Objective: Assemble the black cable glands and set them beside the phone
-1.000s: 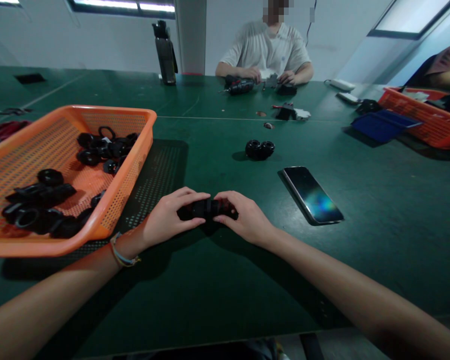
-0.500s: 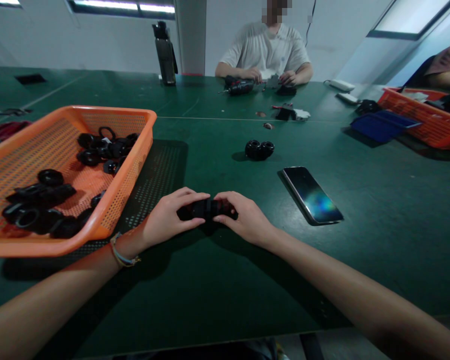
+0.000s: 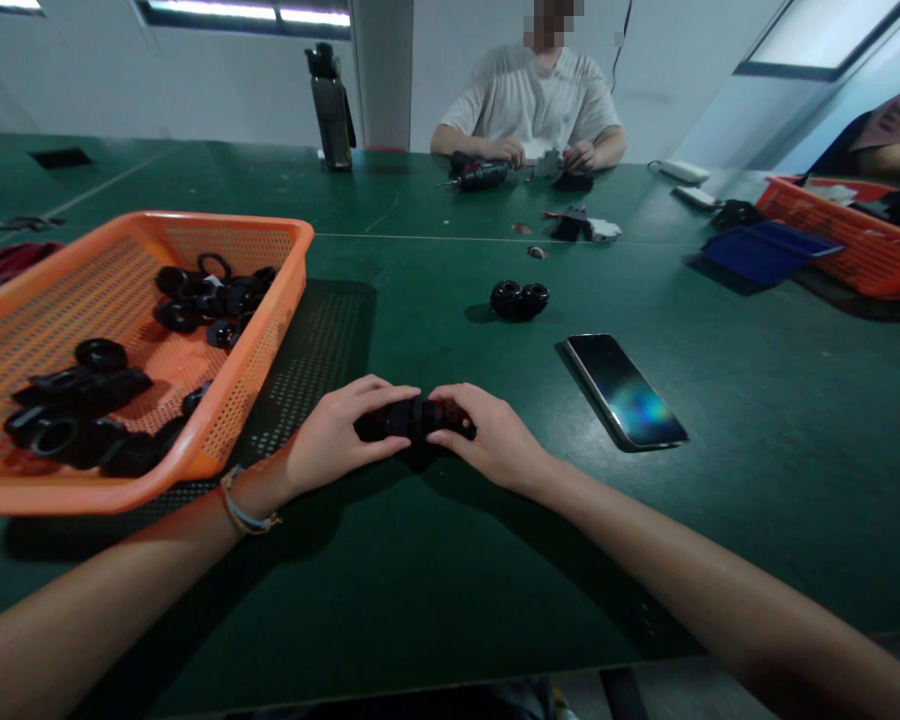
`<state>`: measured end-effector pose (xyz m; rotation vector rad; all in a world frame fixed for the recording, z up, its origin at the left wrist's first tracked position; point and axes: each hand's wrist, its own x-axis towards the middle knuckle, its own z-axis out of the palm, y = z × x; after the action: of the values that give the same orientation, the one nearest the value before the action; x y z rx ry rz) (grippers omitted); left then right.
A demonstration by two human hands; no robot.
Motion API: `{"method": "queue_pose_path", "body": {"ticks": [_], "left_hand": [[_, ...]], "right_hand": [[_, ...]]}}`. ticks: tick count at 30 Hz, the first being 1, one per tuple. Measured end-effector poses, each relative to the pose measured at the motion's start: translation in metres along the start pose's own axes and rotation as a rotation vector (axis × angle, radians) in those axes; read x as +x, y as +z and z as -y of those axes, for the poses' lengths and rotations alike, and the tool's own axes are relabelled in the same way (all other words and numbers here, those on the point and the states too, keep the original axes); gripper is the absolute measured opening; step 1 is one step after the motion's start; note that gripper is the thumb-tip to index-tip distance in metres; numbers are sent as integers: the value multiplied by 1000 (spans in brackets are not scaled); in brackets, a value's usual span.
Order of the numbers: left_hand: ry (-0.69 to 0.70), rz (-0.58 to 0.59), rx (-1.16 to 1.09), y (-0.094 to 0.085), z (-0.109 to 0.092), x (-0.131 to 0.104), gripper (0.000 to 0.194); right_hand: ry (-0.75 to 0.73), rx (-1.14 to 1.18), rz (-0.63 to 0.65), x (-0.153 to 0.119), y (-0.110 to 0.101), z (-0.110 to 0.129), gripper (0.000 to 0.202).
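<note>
A black cylindrical part lies level between both hands, low over the green table. My left hand wraps round its left end, thumb and fingers closed on it. My right hand grips the right end in the same way. The fingers hide much of the part's ends. Beyond the hands stand two black ring-shaped pieces, side by side and touching. The orange basket at the left holds several black fittings.
A phone lies right of my hands. Across the table sits a person with a power drill near their hands. A bottle stands at the back; a blue tray and another orange basket are at the right.
The black part between my hands looks slightly turned about its length. Both hands have stayed in nearly the same place.
</note>
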<state>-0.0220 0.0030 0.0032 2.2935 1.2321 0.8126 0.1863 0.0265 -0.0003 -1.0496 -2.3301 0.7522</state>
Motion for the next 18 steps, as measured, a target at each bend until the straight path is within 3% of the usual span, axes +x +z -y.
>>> {"method": "queue_pose_path", "body": {"ticks": [18], "left_hand": [[7,1,-7,1,2,0,38]], "right_hand": [[54,-4,22,0,0,1,27]]}}
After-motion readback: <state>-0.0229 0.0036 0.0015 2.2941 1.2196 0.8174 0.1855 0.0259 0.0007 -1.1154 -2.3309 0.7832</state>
